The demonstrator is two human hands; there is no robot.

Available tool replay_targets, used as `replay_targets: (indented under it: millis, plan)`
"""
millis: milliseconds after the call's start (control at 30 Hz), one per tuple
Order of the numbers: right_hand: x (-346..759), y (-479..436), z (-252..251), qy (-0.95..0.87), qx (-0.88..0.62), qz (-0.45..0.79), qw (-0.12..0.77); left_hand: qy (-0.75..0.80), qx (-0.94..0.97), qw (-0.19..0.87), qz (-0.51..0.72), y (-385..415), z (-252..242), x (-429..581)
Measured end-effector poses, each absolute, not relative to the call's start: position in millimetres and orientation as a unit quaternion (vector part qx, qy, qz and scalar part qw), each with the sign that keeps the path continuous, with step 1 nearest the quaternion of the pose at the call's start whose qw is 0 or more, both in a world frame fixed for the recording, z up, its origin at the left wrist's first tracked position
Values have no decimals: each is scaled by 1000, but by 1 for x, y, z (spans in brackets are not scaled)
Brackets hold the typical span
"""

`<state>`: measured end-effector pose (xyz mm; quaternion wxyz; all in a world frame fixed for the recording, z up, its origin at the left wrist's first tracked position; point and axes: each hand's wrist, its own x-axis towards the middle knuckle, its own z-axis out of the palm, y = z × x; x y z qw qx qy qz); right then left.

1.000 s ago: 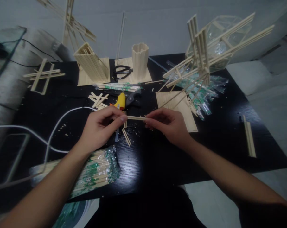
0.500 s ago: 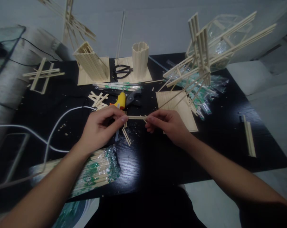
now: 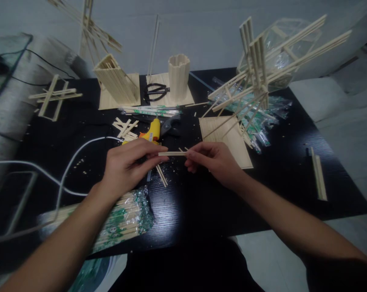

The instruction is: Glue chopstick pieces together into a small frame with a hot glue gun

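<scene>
Two short, thin wooden sticks (image 3: 173, 153), apparently lying side by side, are held level above the black table. My right hand (image 3: 215, 162) pinches their right end between thumb and fingers. At the left end, the thumb and forefinger of my left hand (image 3: 125, 164) close on the sticks from below and above, with the end face showing between them. Just behind my left hand lies a yellow glue gun (image 3: 154, 129), and beside it dark-handled cutters (image 3: 170, 125). A few loose sticks (image 3: 161, 175) rest on the table beneath my hands.
Behind stand a slanted stick tower (image 3: 118, 83), a round stick tower (image 3: 179, 79) and black scissors (image 3: 156, 92). A windmill-like stick frame (image 3: 258, 77) rises at right over a flat stick panel (image 3: 229, 142). Packaged chopsticks (image 3: 119, 223) and a white cable (image 3: 71, 162) lie at left.
My left thumb and forefinger have shifted on the sticks, so their left end now shows between the fingertips. The sticks are slightly lower. My right hand keeps its pinch.
</scene>
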<state>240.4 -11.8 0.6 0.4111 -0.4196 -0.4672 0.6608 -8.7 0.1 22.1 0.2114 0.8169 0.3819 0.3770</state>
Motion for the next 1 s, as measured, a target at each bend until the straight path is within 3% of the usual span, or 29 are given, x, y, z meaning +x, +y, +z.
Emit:
replay_targets:
  millis: [1000]
  plan:
    - [233, -17, 0, -417, -395, 712, 403, 306, 867, 162, 358, -2, 15, -4]
